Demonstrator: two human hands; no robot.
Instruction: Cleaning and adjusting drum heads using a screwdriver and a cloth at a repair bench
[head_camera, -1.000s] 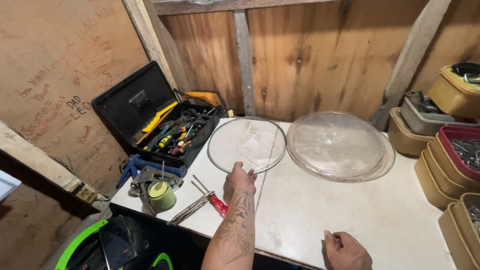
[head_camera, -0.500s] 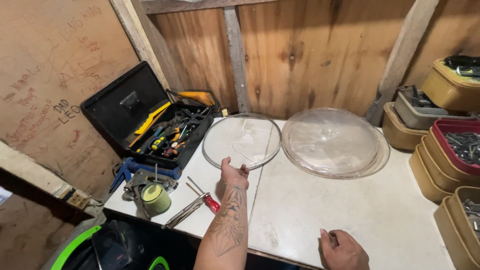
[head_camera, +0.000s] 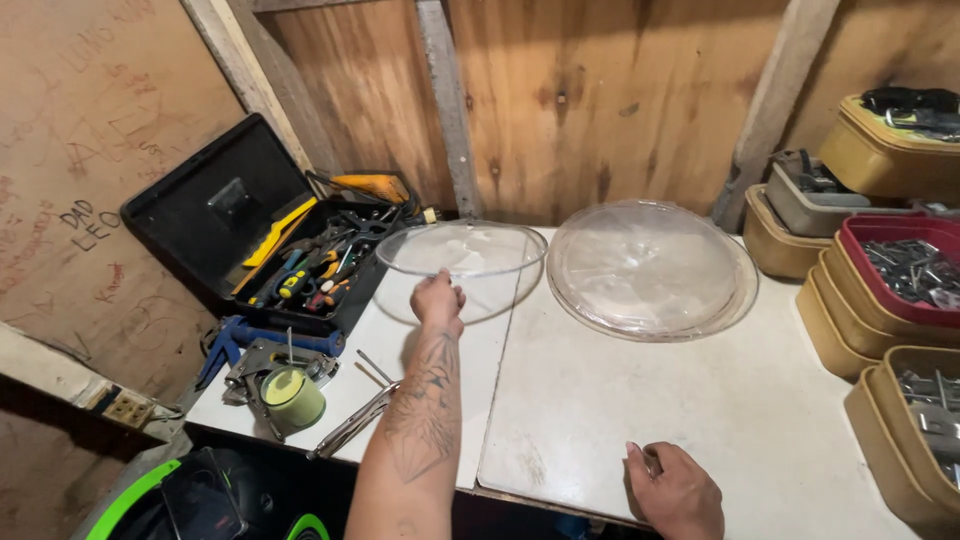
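The left hand, at the end of a tattooed forearm, pinches the near rim of a shallow round clear plastic dish, its fingers closed on the edge so that the dish is tipped up off the white tabletop. To the right of this hand, just beside the held dish, lies a larger clear plastic dome, flat on the table. To its left stands an open black tool case filled with hand tools; nearer the body on that side lie a pale green roll of tape and a pair of metal pliers. The right hand rests loosely curled on the near table edge, holding nothing visible. Stacked tan plastic bins stand far to the right.
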